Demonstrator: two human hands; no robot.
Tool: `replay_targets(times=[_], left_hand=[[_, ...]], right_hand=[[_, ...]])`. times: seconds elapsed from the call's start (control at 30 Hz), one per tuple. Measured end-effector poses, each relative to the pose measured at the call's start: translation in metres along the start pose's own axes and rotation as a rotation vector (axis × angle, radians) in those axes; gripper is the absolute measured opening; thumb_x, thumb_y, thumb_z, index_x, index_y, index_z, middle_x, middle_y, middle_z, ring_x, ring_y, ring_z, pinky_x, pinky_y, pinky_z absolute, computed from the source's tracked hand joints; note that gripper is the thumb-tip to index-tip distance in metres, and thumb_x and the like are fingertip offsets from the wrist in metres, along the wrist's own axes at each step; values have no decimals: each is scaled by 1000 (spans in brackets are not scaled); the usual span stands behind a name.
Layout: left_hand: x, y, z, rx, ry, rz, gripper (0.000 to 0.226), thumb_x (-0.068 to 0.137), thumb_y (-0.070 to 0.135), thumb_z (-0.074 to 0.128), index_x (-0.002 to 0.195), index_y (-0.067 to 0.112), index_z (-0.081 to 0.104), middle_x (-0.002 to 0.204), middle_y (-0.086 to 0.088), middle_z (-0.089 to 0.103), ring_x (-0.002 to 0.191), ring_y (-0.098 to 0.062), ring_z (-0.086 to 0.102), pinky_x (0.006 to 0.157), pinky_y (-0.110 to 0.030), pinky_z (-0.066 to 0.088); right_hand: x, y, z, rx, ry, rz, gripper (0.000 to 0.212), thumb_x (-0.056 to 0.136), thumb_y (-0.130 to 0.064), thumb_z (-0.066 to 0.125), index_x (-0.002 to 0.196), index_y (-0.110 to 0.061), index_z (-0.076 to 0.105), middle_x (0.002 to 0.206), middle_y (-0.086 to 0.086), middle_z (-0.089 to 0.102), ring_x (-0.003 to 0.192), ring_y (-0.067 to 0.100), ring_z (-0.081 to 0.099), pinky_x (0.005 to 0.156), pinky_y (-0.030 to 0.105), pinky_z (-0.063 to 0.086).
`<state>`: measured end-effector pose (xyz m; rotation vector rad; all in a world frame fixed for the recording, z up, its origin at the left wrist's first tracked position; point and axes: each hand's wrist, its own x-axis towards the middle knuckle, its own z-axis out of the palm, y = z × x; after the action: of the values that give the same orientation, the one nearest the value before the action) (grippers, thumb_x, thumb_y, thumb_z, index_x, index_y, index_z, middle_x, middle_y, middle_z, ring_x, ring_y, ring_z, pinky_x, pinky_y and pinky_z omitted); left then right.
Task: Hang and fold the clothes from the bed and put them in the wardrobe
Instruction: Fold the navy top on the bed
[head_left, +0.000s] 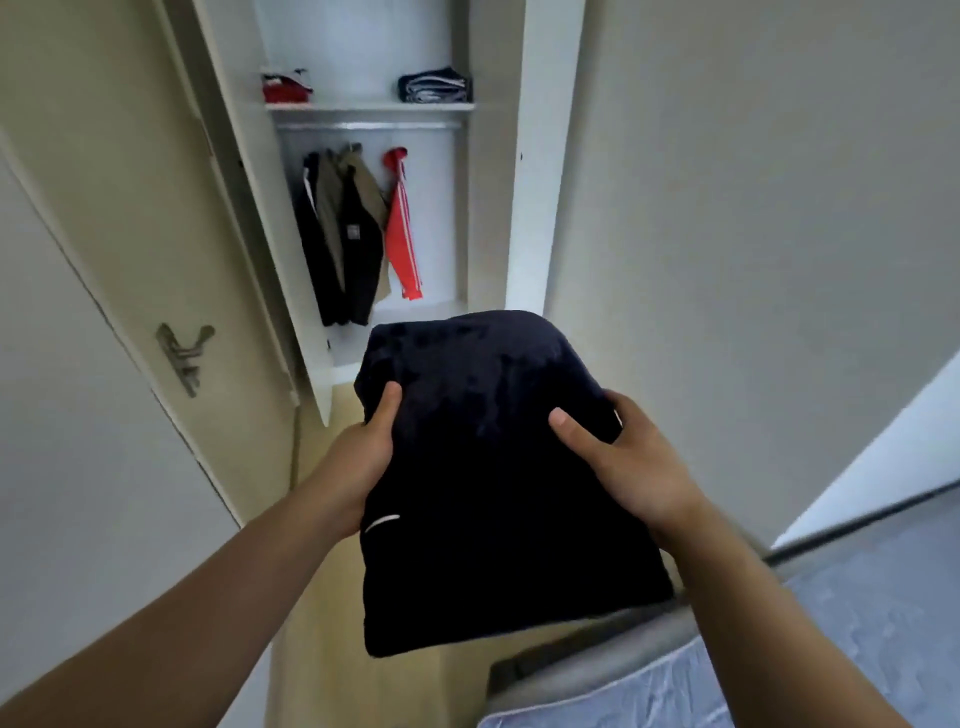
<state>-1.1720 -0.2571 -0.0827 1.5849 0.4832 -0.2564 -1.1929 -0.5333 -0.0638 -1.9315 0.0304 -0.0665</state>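
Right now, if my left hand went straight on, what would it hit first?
Likely the base of the open white wardrobe, below the hanging dark jackets. The left hand, gripping the folded navy garment, has nothing visible between; depth unclear.

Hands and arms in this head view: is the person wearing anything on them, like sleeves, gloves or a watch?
Nothing shows. The left hand and right hand are bare, without gloves; both forearms are bare to the frame edge, with no sleeve, watch or bracelet. No ring on either thumb; the other fingers are mostly hidden under the folded navy garment.
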Motion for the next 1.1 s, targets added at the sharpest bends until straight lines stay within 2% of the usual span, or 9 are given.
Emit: replay_targets(times=[0.07,0.17,0.23,0.33,0.43,0.67,0.83,1.0,1.1], left_hand=[[2,19,-25,-34,5,37,95,59,100,50,107,21,75,94,-3,79,85,-27,77,90,-46,59],[16,54,-60,-49,-52,96,110,44,106,52,118,26,72,109,-1,77,100,-27,74,98,-44,54],[29,80,-81,-72,-117,133,107,46,101,62,125,29,69,117,1,75,107,-25,72,103,-42,50],[58,117,-107,-132,-217,205,90,57,83,79,127,28,68,118,1,74,108,-24,72,105,-40,48],[99,154,-132,-202,-260,251,84,62,71,85,130,25,67,120,-4,74,109,-28,72,105,-42,49],[205,235,-169,-180,-165,343,76,69,68,80,132,28,65,113,1,76,102,-24,74,102,-44,52],[272,283,-169,-135,-85,401,69,80,66,71,136,27,62,111,6,76,99,-19,74,97,-38,55],[346,327,-150,-101,-50,435,74,82,68,68,141,25,57,123,2,72,109,-24,70,105,-43,51],[391,362,-134,-102,-27,460,71,85,65,68,141,24,57,125,-1,70,112,-26,68,107,-44,49]], right_hand=[[21,-32,12,-24,-28,-68,50,72,-74,73,112,-48,59,103,-36,67,89,-13,66,73,12,51],[55,-75,36,-58,-35,-127,66,69,-78,71,123,-42,59,107,-30,69,92,-9,67,86,26,54],[80,-98,52,-72,-39,-165,65,71,-77,71,123,-39,60,105,-31,70,90,-9,68,85,27,55],[119,-130,77,-102,-28,-222,62,73,-77,68,121,-40,60,103,-33,69,88,-12,67,77,21,51],[165,-155,103,-109,-1,-246,61,73,-78,67,121,-42,60,105,-31,69,89,-11,67,78,21,51],[271,-187,154,-62,16,-226,54,80,-72,68,123,-41,60,107,-26,71,93,-3,70,88,31,56],[350,-198,166,-57,19,-221,62,78,-75,67,129,-40,57,113,-22,70,100,3,69,95,36,56],[443,-196,165,-22,21,-258,59,78,-74,69,126,-42,58,106,-27,71,90,-5,70,82,26,54],[505,-198,161,14,21,-288,54,78,-71,70,122,-42,60,104,-29,71,88,-5,70,82,27,54]])
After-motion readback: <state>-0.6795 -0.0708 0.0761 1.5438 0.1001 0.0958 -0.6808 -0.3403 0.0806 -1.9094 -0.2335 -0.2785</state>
